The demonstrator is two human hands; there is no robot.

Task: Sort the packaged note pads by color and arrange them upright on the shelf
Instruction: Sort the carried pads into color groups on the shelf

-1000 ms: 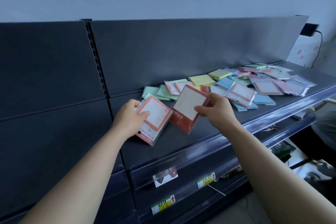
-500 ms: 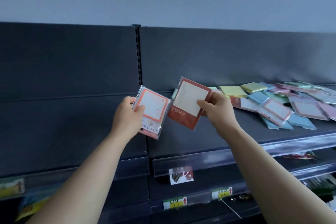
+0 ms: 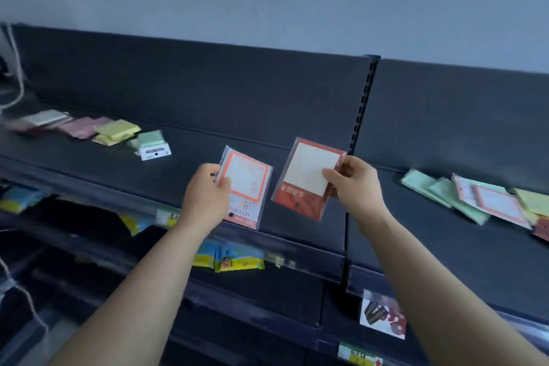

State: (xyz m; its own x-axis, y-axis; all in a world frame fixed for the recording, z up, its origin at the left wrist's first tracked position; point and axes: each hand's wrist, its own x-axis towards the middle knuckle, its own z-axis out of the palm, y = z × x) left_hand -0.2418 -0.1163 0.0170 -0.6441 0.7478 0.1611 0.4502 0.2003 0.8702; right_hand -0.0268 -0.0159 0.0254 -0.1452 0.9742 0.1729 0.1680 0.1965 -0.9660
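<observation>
My left hand (image 3: 205,196) grips a packaged note pad with an orange frame and pink foot (image 3: 246,186), held upside down above the dark shelf (image 3: 124,169). My right hand (image 3: 355,187) pinches a red packaged note pad (image 3: 306,180) by its right edge, also upside down, beside the first. A loose pile of green, pink and yellow pads (image 3: 475,199) lies flat on the shelf at the right. Another small group of pink, yellow and green pads (image 3: 116,131) lies at the far left of the shelf.
A slotted upright (image 3: 361,104) splits the dark back panel into two bays. Lower shelves hold yellow and blue packets (image 3: 228,258) and price labels (image 3: 383,318). A white cord (image 3: 15,68) hangs at the far left.
The view has swung left, so the big pile now sits at the right edge and a left group of pads has come into sight. Both hands still hold their pads, now a little further apart.
</observation>
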